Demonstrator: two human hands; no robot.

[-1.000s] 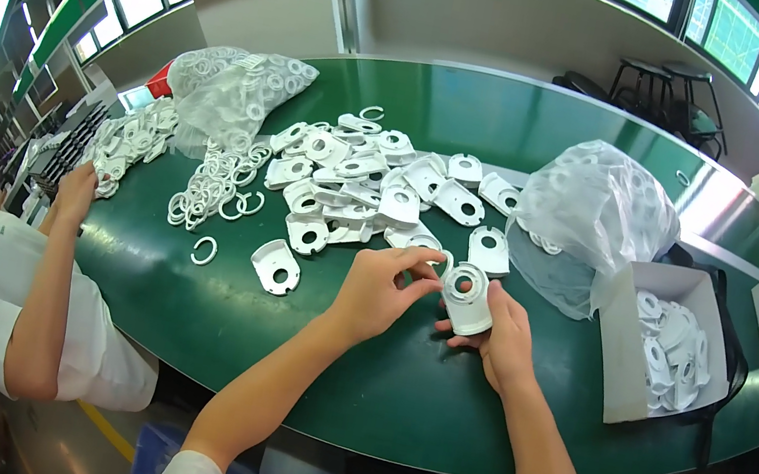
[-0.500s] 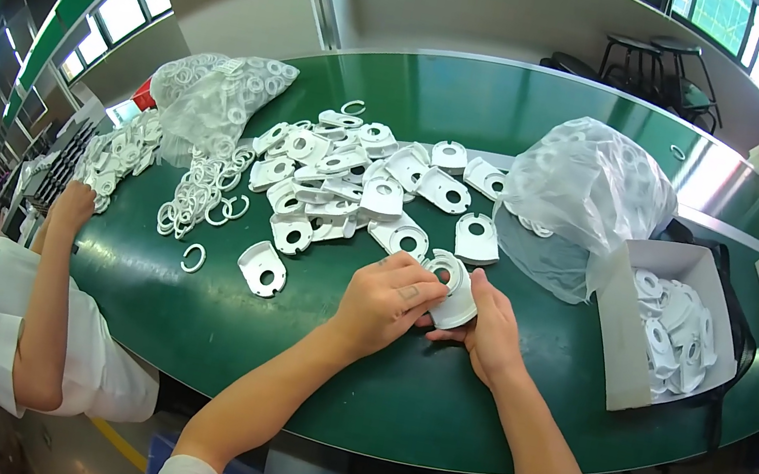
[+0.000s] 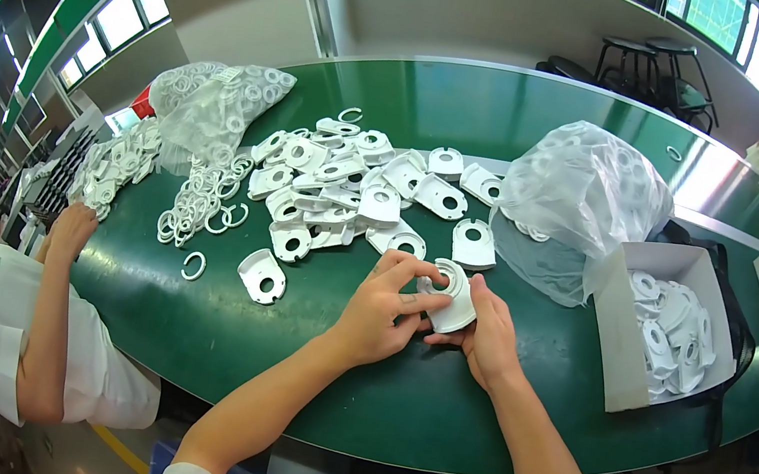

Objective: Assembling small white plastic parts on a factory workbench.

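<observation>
A white plastic part (image 3: 455, 315) with a rounded end and a round hole is held up just above the table, between my two hands. My right hand (image 3: 491, 343) grips its right side, thumb along the edge and fingers underneath. My left hand (image 3: 376, 316) is at its left side, index and middle fingers bent onto the top around the hole. A white ring seems to lie on that face, partly hidden by the fingers. Beyond my hands is a heap of similar white parts (image 3: 337, 191); one single part (image 3: 263, 277) lies nearer, left of my hands.
White open rings (image 3: 192, 204) are heaped at left, below a clear bag of rings (image 3: 221, 97). Another clear bag (image 3: 592, 183) stands at right beside a carton (image 3: 624, 377) of white parts. A co-worker's hand (image 3: 74, 229) rests near parts at far left, on the green table (image 3: 180, 334).
The fingers of my left hand have lifted and spread on the part's top, uncovering more of its hole. My right hand keeps its grip, and the part has tilted slightly.
</observation>
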